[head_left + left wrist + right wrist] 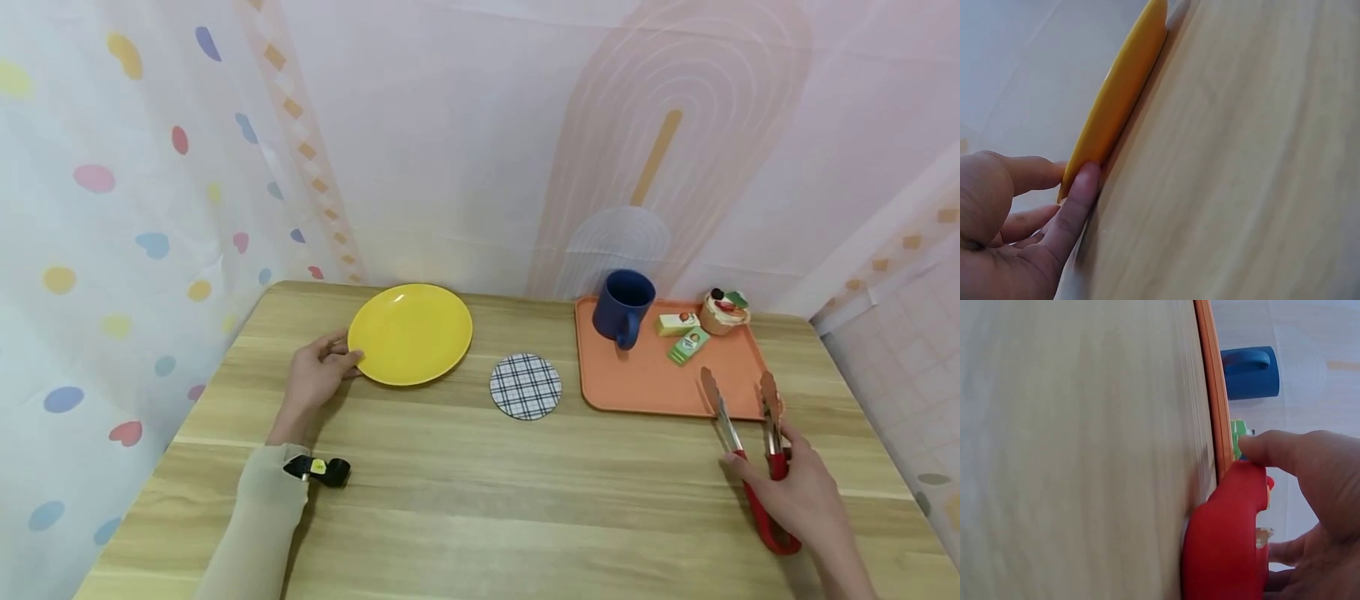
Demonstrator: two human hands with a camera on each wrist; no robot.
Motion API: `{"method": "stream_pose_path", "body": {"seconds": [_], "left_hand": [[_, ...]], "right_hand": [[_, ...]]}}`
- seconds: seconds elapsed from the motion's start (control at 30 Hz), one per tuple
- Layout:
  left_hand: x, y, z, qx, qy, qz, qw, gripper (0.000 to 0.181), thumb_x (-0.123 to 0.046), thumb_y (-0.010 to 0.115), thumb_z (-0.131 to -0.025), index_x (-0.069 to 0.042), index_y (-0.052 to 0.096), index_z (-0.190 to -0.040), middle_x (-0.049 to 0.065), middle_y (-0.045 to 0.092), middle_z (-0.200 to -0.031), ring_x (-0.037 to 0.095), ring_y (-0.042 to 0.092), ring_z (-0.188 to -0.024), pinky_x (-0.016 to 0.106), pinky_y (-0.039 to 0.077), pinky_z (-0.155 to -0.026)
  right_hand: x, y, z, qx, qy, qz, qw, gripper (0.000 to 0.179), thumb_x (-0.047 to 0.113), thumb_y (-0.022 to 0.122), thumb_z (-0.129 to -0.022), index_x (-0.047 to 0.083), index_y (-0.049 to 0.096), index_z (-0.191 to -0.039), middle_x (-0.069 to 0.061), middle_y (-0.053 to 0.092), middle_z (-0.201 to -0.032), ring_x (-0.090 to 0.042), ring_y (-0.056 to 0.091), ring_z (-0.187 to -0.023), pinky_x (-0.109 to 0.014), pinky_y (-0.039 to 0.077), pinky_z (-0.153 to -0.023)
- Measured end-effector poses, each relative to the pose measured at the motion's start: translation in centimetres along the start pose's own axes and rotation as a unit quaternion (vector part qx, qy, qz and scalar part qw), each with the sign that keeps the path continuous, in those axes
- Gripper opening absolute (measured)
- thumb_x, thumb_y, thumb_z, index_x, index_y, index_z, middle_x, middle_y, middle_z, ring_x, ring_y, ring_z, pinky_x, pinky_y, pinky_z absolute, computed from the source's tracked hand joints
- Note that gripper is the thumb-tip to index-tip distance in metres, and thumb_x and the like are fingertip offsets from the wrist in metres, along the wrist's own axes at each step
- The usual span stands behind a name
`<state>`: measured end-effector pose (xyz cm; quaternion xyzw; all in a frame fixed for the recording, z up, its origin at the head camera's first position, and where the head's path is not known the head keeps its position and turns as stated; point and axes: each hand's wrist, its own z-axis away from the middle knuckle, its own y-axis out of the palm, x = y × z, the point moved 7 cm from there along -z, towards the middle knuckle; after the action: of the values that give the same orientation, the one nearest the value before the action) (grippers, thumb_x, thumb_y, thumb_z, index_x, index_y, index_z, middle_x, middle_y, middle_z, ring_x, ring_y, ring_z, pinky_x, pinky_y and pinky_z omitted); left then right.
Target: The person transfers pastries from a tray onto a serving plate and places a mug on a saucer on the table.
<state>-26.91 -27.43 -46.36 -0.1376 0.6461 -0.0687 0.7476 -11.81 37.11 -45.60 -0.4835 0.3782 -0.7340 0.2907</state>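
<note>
My left hand (318, 372) pinches the left rim of a round yellow plate (411, 333) at the back left of the table. In the left wrist view the thumb and a finger (1035, 174) lie on either side of the plate's edge (1113, 94). On the right, my right hand (801, 492) holds a pair of tongs (756, 492) by its red handles, thumb on one arm and fingers on the other. The tongs' two ends stand apart, over the front right of an orange tray (637, 387). The right wrist view shows the red handle (1225, 544) up close.
On the tray are a dark blue mug (621, 307), a yellow box (677, 324), a green box (688, 345) and a toy cupcake (724, 312). A round checked coaster (525, 386) lies between plate and tray. A patterned curtain (450, 167) hangs behind the wooden table (480, 500).
</note>
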Motion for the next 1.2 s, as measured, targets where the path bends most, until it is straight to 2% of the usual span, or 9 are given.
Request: {"method": "stream_pose_path", "body": {"seconds": [0.2,0.3,0.47,0.53,0.6,0.67,0.77,1.1,1.2], "left_hand": [[1.0,0.0,-0.4,-0.012,-0.003,0.016,0.9998,0.061,-0.010,0.068,-0.099,-0.001,0.043,-0.154,0.005,0.059,-0.108,-0.003,0.067,-0.078,0.020,0.066,-0.077],[1.4,0.0,-0.6,-0.009,-0.004,0.020,0.9998,0.062,-0.012,0.068,-0.099,0.000,0.042,-0.154,0.000,0.061,-0.104,-0.003,0.067,-0.079,0.019,0.065,-0.078],[1.7,0.3,-0.6,0.002,-0.007,0.014,0.9999,0.064,-0.017,0.067,-0.101,-0.004,0.040,-0.157,-0.002,0.060,-0.105,-0.004,0.066,-0.083,0.019,0.065,-0.081],[1.7,0.4,-0.5,0.006,-0.008,0.016,0.9998,0.064,-0.018,0.066,-0.101,-0.006,0.038,-0.158,-0.002,0.059,-0.107,-0.003,0.066,-0.086,0.019,0.065,-0.082],[1.7,0.5,-0.5,0.010,-0.005,0.020,0.9997,0.064,-0.018,0.065,-0.102,-0.007,0.037,-0.159,-0.002,0.058,-0.109,-0.003,0.066,-0.088,0.019,0.065,-0.083],[1.8,0.4,-0.4,0.011,0.000,0.022,0.9997,0.064,-0.018,0.064,-0.103,-0.006,0.036,-0.159,-0.002,0.058,-0.109,-0.003,0.066,-0.088,0.019,0.064,-0.083],[1.8,0.1,-0.5,0.011,0.002,0.021,0.9997,0.064,-0.017,0.062,-0.103,-0.006,0.034,-0.160,-0.002,0.057,-0.109,-0.004,0.065,-0.088,0.018,0.064,-0.083],[2.2,0.3,-0.7,0.015,-0.001,0.026,0.9995,0.063,-0.016,0.062,-0.103,-0.007,0.035,-0.160,-0.002,0.057,-0.111,-0.004,0.065,-0.089,0.019,0.064,-0.083],[2.2,0.4,-0.8,0.014,-0.001,0.026,0.9996,0.063,-0.015,0.062,-0.103,-0.008,0.035,-0.160,-0.002,0.057,-0.111,-0.004,0.065,-0.089,0.018,0.064,-0.083]], "right_hand": [[0.2,0.3,0.1,0.006,0.030,-0.006,0.9995,0.118,0.067,0.063,-0.091,-0.016,0.011,-0.157,-0.043,0.038,-0.142,-0.054,0.045,-0.125,-0.061,0.055,-0.091],[0.2,0.4,0.3,0.011,0.046,0.003,0.9989,0.119,0.069,0.063,-0.091,-0.018,0.014,-0.155,-0.043,0.037,-0.142,-0.056,0.044,-0.126,-0.063,0.054,-0.093],[0.0,0.3,0.6,0.001,0.044,0.010,0.9990,0.116,0.068,0.063,-0.091,-0.018,0.017,-0.154,-0.043,0.039,-0.141,-0.058,0.044,-0.127,-0.064,0.054,-0.093],[-0.1,0.2,0.7,-0.005,0.038,0.011,0.9992,0.115,0.068,0.063,-0.091,-0.018,0.019,-0.154,-0.041,0.041,-0.140,-0.057,0.045,-0.125,-0.061,0.056,-0.089],[0.0,0.0,0.7,-0.012,0.029,0.013,0.9994,0.113,0.067,0.063,-0.091,-0.018,0.022,-0.153,-0.038,0.046,-0.133,-0.052,0.049,-0.119,-0.049,0.058,-0.079],[0.2,0.0,0.7,-0.019,0.013,0.013,0.9996,0.111,0.066,0.064,-0.092,-0.018,0.024,-0.153,-0.033,0.052,-0.118,-0.046,0.052,-0.108,-0.038,0.054,-0.068],[0.5,0.0,0.6,-0.026,-0.005,0.016,0.9995,0.108,0.065,0.064,-0.093,-0.018,0.027,-0.151,-0.025,0.052,-0.106,-0.039,0.051,-0.098,-0.026,0.043,-0.061],[0.5,-0.2,0.4,-0.037,-0.036,0.001,0.9986,0.094,0.059,0.065,-0.095,-0.015,0.037,-0.146,-0.024,0.058,-0.105,-0.035,0.056,-0.091,-0.026,0.043,-0.060],[0.5,-0.4,0.2,-0.021,-0.046,-0.003,0.9987,0.092,0.059,0.060,-0.097,-0.013,0.034,-0.148,-0.032,0.058,-0.112,-0.037,0.059,-0.092,-0.026,0.046,-0.059]]}}
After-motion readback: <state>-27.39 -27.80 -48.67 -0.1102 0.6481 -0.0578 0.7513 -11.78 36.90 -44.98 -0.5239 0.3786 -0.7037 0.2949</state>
